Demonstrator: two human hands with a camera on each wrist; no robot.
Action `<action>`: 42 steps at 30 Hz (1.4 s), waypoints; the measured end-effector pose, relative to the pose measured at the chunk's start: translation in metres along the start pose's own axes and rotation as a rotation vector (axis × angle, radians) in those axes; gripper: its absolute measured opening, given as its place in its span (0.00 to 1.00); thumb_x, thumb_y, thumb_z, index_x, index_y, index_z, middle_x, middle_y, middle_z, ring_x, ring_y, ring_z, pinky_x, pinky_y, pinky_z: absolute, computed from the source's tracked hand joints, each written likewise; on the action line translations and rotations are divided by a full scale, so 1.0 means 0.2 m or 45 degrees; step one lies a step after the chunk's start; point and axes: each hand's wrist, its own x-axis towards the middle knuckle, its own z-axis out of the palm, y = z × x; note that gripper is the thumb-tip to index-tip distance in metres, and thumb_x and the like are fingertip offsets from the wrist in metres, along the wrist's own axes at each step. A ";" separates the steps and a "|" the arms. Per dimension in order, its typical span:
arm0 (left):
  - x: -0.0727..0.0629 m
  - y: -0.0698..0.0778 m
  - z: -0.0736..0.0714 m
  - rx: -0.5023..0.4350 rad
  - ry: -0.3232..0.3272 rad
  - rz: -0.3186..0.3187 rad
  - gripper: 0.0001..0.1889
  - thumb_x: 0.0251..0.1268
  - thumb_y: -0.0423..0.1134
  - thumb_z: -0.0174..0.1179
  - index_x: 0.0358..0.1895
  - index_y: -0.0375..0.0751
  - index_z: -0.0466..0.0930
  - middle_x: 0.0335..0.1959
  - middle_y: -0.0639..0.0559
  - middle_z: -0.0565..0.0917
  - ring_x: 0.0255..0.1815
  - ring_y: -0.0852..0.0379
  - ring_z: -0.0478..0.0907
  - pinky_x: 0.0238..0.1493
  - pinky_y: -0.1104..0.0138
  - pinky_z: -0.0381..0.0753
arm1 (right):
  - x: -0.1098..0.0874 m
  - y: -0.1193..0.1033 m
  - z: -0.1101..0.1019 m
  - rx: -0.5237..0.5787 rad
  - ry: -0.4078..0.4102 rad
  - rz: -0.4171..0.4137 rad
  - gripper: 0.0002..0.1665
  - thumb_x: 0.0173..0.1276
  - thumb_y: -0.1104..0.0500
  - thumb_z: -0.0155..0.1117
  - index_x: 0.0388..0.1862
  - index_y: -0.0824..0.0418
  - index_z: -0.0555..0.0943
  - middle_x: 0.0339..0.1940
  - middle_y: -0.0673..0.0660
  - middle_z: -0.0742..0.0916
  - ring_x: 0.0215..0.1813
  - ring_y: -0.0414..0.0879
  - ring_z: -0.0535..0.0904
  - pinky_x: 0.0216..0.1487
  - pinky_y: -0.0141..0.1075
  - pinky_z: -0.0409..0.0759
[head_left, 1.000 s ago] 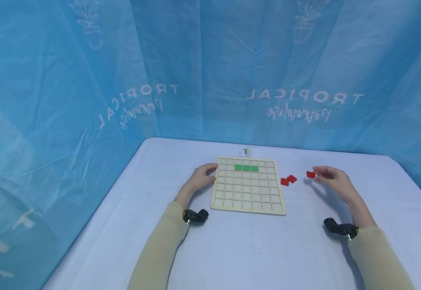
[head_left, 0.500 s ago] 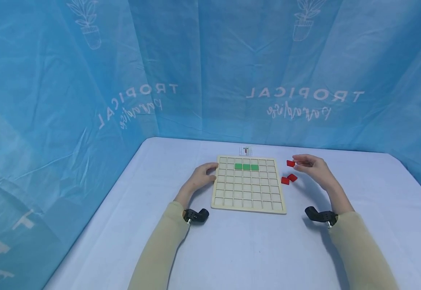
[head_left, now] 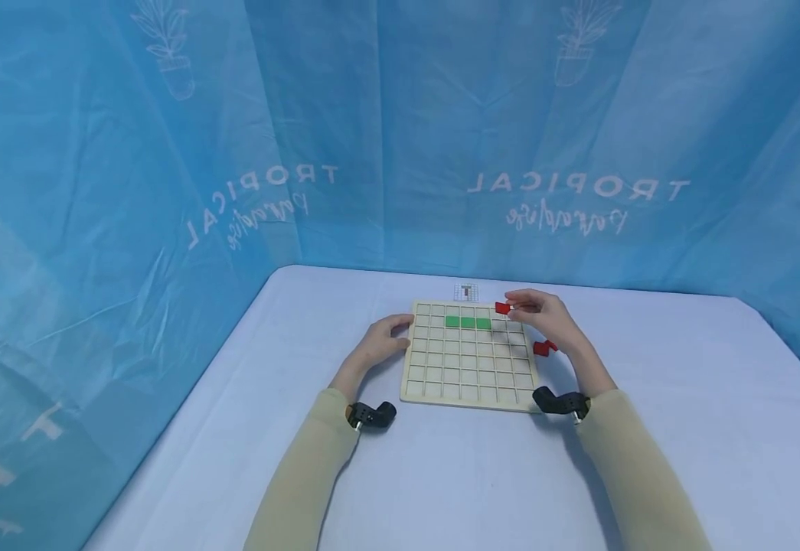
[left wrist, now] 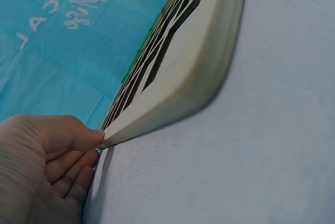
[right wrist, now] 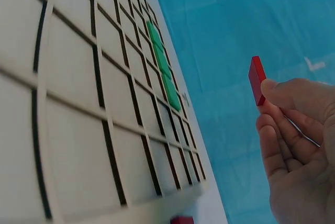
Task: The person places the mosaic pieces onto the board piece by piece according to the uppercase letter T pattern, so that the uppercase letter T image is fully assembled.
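Note:
A pale wooden grid board [head_left: 468,360] lies flat on the white table. Three green square tiles [head_left: 468,322] sit side by side in a row near its far edge. My left hand [head_left: 377,340] holds the board's left edge; its thumb [left wrist: 68,132] meets the rim in the left wrist view, with the other fingers curled beside it. My right hand [head_left: 544,317] pinches a red square tile [head_left: 502,308] between thumb and fingertips, raised above the far right part of the board. In the right wrist view the tile [right wrist: 256,80] stands edge-on, apart from the board.
Two more red tiles [head_left: 541,348] lie by the board's right edge, partly behind the right hand. A small printed grid card [head_left: 466,291] with a T-shaped pattern lies beyond the board. Blue cloth [head_left: 400,153] hangs behind and left of the table.
My right hand has carried the red tile leftward from the table at the right to above the board. My left hand stays at the board's left edge.

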 end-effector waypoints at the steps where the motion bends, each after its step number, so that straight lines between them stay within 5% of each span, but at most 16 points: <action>1: 0.00 0.00 0.00 0.000 0.002 0.003 0.27 0.60 0.29 0.58 0.65 0.40 0.69 0.66 0.47 0.70 0.68 0.51 0.62 0.69 0.60 0.61 | 0.01 -0.01 0.02 0.011 -0.010 -0.002 0.25 0.65 0.57 0.64 0.60 0.63 0.75 0.56 0.61 0.80 0.53 0.52 0.76 0.57 0.41 0.77; 12: 0.00 0.00 0.01 0.011 0.013 -0.003 0.27 0.60 0.29 0.58 0.66 0.40 0.69 0.66 0.47 0.70 0.68 0.51 0.62 0.69 0.61 0.61 | 0.06 -0.03 0.17 0.126 -0.091 -0.053 0.25 0.65 0.61 0.64 0.60 0.67 0.74 0.56 0.62 0.80 0.53 0.53 0.76 0.53 0.40 0.78; 25: 0.00 0.00 0.01 0.006 0.016 0.000 0.27 0.60 0.29 0.58 0.65 0.40 0.69 0.65 0.47 0.70 0.68 0.51 0.62 0.69 0.61 0.60 | 0.05 0.08 0.27 0.093 -0.085 -0.087 0.23 0.64 0.62 0.65 0.58 0.67 0.76 0.53 0.62 0.81 0.51 0.52 0.77 0.49 0.37 0.78; 42: 0.00 0.00 0.00 0.027 0.012 -0.007 0.27 0.61 0.30 0.58 0.65 0.41 0.69 0.66 0.48 0.70 0.69 0.52 0.61 0.69 0.61 0.59 | 0.02 0.09 0.33 -0.130 -0.073 -0.229 0.20 0.63 0.64 0.65 0.54 0.66 0.79 0.50 0.58 0.83 0.51 0.52 0.78 0.54 0.47 0.77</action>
